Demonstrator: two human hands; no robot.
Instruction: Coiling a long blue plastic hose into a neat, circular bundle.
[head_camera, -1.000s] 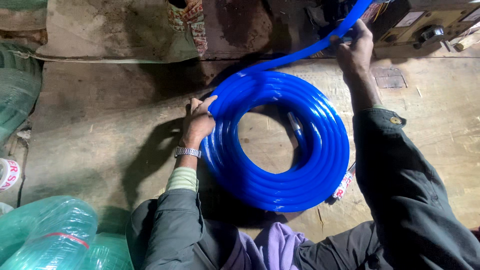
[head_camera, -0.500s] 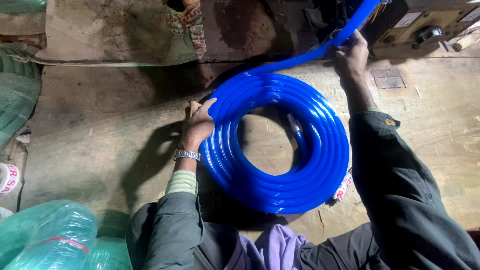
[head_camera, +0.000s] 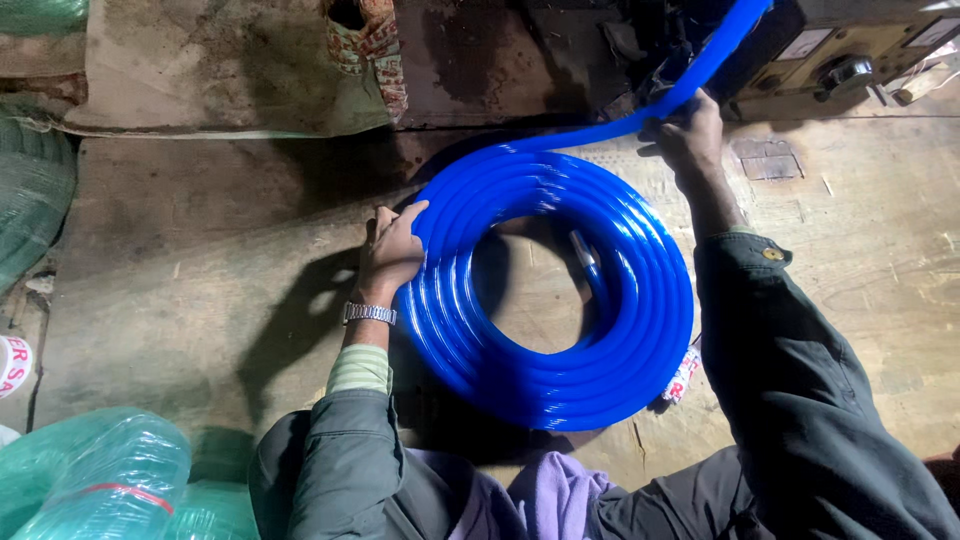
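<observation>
A glossy blue hose coil (head_camera: 560, 385) of several turns lies flat on a worn wooden bench (head_camera: 200, 250). My left hand (head_camera: 392, 250) presses on the coil's left outer edge, fingers curled over the top turns. My right hand (head_camera: 685, 135) grips the free run of blue hose (head_camera: 720, 45) that rises from the coil toward the upper right. A loose hose end with a pale tip (head_camera: 585, 255) lies inside the ring.
A dark machine with a metal knob (head_camera: 845, 70) stands at the back right. Green wrapped hose coils (head_camera: 95, 480) sit at the lower left, another green bundle (head_camera: 30, 200) at the far left. A crumbling wall piece (head_camera: 365, 55) is behind. A small printed label (head_camera: 682, 375) peeks out beside the coil.
My right hand has drawn slightly down and left along the free hose. The left hand stays on the coil's edge; the coil barely shifted.
</observation>
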